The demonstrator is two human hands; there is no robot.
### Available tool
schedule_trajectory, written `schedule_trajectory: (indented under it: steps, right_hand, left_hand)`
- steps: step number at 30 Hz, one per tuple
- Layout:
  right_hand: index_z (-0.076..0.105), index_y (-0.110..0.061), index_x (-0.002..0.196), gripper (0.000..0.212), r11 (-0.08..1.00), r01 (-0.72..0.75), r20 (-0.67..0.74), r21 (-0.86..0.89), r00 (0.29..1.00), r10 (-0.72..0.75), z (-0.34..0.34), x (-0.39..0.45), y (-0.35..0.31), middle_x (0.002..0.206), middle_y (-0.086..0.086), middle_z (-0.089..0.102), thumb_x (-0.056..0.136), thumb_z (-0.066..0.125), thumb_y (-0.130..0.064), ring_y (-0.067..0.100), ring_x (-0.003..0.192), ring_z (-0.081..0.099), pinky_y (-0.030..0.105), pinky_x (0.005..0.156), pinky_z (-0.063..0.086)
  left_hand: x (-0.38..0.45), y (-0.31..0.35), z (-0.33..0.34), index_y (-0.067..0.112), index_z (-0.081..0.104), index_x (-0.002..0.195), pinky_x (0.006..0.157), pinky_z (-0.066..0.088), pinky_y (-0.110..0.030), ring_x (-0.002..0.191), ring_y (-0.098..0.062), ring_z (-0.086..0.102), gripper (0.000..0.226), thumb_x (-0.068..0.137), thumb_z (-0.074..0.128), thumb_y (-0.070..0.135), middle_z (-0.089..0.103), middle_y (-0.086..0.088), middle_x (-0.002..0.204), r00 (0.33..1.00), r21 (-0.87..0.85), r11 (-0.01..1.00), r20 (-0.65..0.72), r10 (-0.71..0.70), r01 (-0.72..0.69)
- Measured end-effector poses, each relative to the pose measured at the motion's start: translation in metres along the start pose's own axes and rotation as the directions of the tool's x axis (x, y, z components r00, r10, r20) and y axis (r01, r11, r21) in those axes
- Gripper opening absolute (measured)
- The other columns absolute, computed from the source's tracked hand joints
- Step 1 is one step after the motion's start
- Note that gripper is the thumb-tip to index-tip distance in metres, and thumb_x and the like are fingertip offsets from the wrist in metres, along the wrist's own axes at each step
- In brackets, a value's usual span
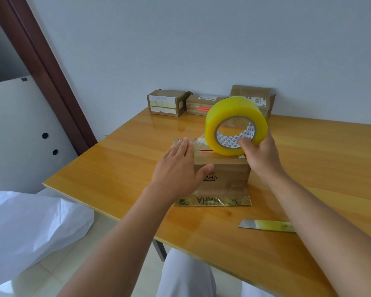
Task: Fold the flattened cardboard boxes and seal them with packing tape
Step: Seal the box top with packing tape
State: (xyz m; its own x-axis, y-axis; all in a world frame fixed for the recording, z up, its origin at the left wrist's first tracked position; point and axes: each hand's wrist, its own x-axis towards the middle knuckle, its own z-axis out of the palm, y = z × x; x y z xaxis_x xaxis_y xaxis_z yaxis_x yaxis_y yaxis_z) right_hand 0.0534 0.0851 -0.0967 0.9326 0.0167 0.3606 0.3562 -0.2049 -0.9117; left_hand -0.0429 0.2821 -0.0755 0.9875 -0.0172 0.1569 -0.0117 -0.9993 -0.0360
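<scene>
A small brown cardboard box (225,176) stands near the table's front, with one taped flap lying flat on the table toward me. My left hand (178,168) lies flat with straight fingers on the box's top left, thumb against its front face. My right hand (259,155) grips a big yellow roll of packing tape (234,123) by its rim, thumb inside the core. The roll hangs just over the box's top right, and a strip of clear tape runs from it onto the top.
Three other cardboard boxes (165,102) (201,105) (253,97) stand in a row against the wall at the back. A utility knife blade with a yellow handle (266,225) lies on the wooden table (319,157) at front right. White bags (30,228) sit on the floor, left.
</scene>
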Motion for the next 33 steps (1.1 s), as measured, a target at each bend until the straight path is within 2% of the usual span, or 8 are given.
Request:
schedule_trajectory:
  steps: [8, 11, 14, 16, 19, 26, 30, 33]
  right_hand:
    - [0.049, -0.017, 0.134, 0.041, 0.999, 0.021, 0.013, -0.045, 1.0, -0.02, 0.001, -0.002, -0.004, 0.091, -0.014, 0.058, 0.095, 0.062, -0.019, -0.014, 0.073, 0.056, 0.003, 0.057, 0.039]
    - [0.047, -0.018, 0.135, 0.043, 0.999, 0.022, 0.016, -0.043, 1.0, -0.021, 0.002, -0.003, -0.007, 0.088, -0.012, 0.057, 0.095, 0.063, -0.02, -0.001, 0.074, 0.055, 0.014, 0.064, 0.044]
    - [0.046, -0.02, 0.134, 0.048, 0.999, 0.018, 0.017, -0.032, 1.0, -0.017, 0.002, -0.005, -0.008, 0.096, -0.015, 0.059, 0.092, 0.069, -0.025, -0.002, 0.085, 0.057, 0.023, 0.073, 0.047]
    - [0.046, -0.021, 0.134, 0.056, 1.0, 0.014, 0.019, -0.014, 1.0, -0.013, 0.002, -0.007, -0.008, 0.103, -0.017, 0.06, 0.087, 0.075, -0.031, -0.007, 0.092, 0.058, 0.015, 0.077, 0.047]
    - [0.047, -0.022, 0.132, 0.057, 1.0, -0.001, 0.034, -0.013, 0.999, 0.001, 0.004, -0.009, -0.01, 0.104, -0.018, 0.061, 0.085, 0.076, -0.035, -0.014, 0.089, 0.057, 0.004, 0.07, 0.041]
    - [0.051, -0.026, 0.104, 0.023, 0.999, 0.013, -0.01, -0.047, 1.0, -0.014, -0.018, 0.005, -0.026, 0.089, -0.002, 0.059, 0.091, 0.066, -0.015, 0.014, 0.08, 0.056, 0.029, 0.066, 0.042]
    - [0.053, -0.021, 0.105, 0.021, 0.999, 0.039, -0.167, -0.008, 0.985, -0.04, -0.041, 0.006, -0.022, 0.095, 0.007, 0.059, 0.089, 0.063, -0.011, 0.02, 0.081, 0.055, 0.032, 0.068, 0.043]
    - [0.053, -0.023, 0.107, 0.027, 0.995, -0.034, -0.195, 0.097, 0.979, 0.052, -0.045, 0.004, -0.015, 0.102, 0.005, 0.059, 0.086, 0.07, -0.019, 0.022, 0.089, 0.06, 0.04, 0.076, 0.051]
  left_hand:
    - [-0.001, 0.004, 0.006, 0.011, 0.005, 0.159, 0.122, -0.004, -0.035, 0.153, -0.017, -0.003, 0.096, 0.09, 0.01, 0.077, 0.005, -0.007, 0.167, 0.999, -0.06, 0.998, -0.034, -0.025, 0.023]
    - [0.0, 0.01, 0.002, 0.009, 0.01, 0.158, 0.124, 0.0, -0.038, 0.153, -0.019, 0.0, 0.101, 0.087, 0.006, 0.08, 0.01, -0.007, 0.166, 0.998, 0.004, 0.999, -0.06, -0.035, 0.036]
    - [0.002, 0.02, 0.003, 0.004, 0.011, 0.157, 0.123, 0.008, -0.037, 0.153, -0.023, 0.007, 0.1, 0.09, 0.008, 0.078, 0.012, -0.012, 0.165, 0.995, -0.001, 0.998, -0.082, -0.064, 0.064]
    - [0.002, 0.023, 0.006, 0.003, 0.012, 0.157, 0.122, 0.01, -0.036, 0.153, -0.023, 0.009, 0.102, 0.088, 0.007, 0.079, 0.012, -0.014, 0.165, 0.991, -0.074, 0.993, -0.088, -0.097, 0.091]
    - [0.002, 0.024, 0.012, 0.006, 0.012, 0.158, 0.122, 0.01, -0.035, 0.153, -0.021, 0.01, 0.099, 0.089, 0.004, 0.076, 0.013, -0.013, 0.165, 0.985, -0.123, 0.987, -0.126, -0.119, 0.104]
    - [0.002, 0.018, 0.015, 0.016, 0.02, 0.158, 0.121, 0.009, -0.03, 0.152, -0.015, 0.014, 0.076, 0.1, 0.012, 0.064, 0.019, -0.006, 0.165, 0.974, -0.167, 0.981, -0.184, -0.132, 0.101]
    - [0.005, 0.015, 0.016, 0.019, 0.017, 0.159, 0.122, 0.006, -0.031, 0.152, -0.015, 0.012, 0.074, 0.1, 0.009, 0.063, 0.016, -0.005, 0.165, 0.977, -0.163, 0.982, -0.178, -0.12, 0.091]
    - [0.006, 0.018, 0.015, 0.024, 0.015, 0.159, 0.122, 0.004, -0.033, 0.153, -0.017, 0.01, 0.069, 0.1, 0.008, 0.061, 0.013, -0.006, 0.166, 0.982, -0.164, 0.983, -0.155, -0.112, 0.086]
